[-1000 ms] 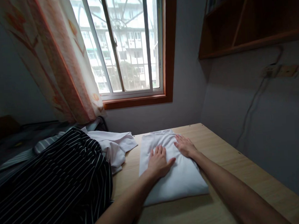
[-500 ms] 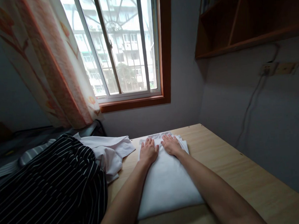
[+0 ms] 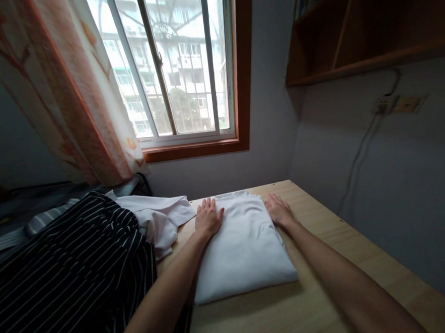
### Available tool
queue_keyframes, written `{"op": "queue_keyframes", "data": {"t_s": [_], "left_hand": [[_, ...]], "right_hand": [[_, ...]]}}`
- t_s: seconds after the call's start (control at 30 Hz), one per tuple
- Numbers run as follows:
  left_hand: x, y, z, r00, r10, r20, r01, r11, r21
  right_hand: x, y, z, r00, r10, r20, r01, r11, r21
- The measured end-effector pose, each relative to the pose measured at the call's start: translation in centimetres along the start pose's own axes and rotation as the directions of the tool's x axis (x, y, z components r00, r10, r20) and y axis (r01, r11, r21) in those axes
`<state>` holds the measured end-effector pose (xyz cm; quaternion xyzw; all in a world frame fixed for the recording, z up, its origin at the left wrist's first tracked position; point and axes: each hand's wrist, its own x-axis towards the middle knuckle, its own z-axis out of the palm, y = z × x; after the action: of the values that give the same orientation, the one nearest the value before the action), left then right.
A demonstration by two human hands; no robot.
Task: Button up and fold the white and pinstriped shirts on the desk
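Observation:
A folded white garment (image 3: 245, 250) lies flat on the pale wooden table (image 3: 322, 221), with slight creases near its far right side. My left hand (image 3: 209, 217) rests at its far left edge, fingers stretched out and pointing away from me. At the far right edge, my right hand (image 3: 279, 209) lies with fingers extended, touching or just beside the cloth. Neither hand grips anything.
Left of the table lies a heap of clothes: a black garment with white stripes (image 3: 74, 263) and a crumpled white one (image 3: 160, 219) over the table's edge. A curtained window (image 3: 180, 74) is ahead. A wooden shelf (image 3: 366, 64) and a cable (image 3: 356, 157) are on the right wall.
Both hands have moved apart, from the top of the folded white garment out to its left and right edges. The view has shifted slightly.

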<state>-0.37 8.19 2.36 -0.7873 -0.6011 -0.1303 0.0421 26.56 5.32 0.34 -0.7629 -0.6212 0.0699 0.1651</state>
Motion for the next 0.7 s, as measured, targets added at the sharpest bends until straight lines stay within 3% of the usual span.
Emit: {"op": "queue_keyframes", "data": {"t_s": [0.07,0.17,0.27,0.37,0.43,0.53,0.7], "left_hand": [[-2.0,0.0,-1.7,0.996,0.083,0.025,-0.083,0.997,-0.004],[-7.0,0.0,-4.7,0.949,0.239,0.203,-0.226,0.970,-0.085],[-12.5,0.3,-6.6,0.841,0.399,0.365,-0.361,0.917,-0.171],[-15.9,1.1,-6.9,0.817,0.372,0.441,-0.320,0.928,-0.189],[-16.5,1.8,-6.5,0.830,0.341,0.442,-0.286,0.939,-0.188],[-15.9,3.2,-5.5,0.847,0.345,0.406,-0.283,0.937,-0.205],[-14.3,7.4,-3.6,0.850,0.422,0.314,-0.353,0.900,-0.255]], "right_hand": [[-1.8,1.0,-1.4,0.999,-0.032,-0.029,0.033,0.999,0.004],[-6.2,1.0,-2.8,0.968,-0.242,-0.067,0.243,0.970,0.020],[-11.7,-0.5,-2.8,0.869,-0.493,-0.041,0.494,0.867,0.058],[-15.8,-2.1,-2.2,0.778,-0.623,0.073,0.619,0.782,0.080],[-16.9,-2.5,-2.0,0.759,-0.638,0.133,0.635,0.770,0.067],[-16.8,-1.4,-2.0,0.769,-0.619,0.160,0.621,0.782,0.039],[-15.9,3.8,-2.5,0.817,-0.564,0.120,0.571,0.820,-0.036]]}}
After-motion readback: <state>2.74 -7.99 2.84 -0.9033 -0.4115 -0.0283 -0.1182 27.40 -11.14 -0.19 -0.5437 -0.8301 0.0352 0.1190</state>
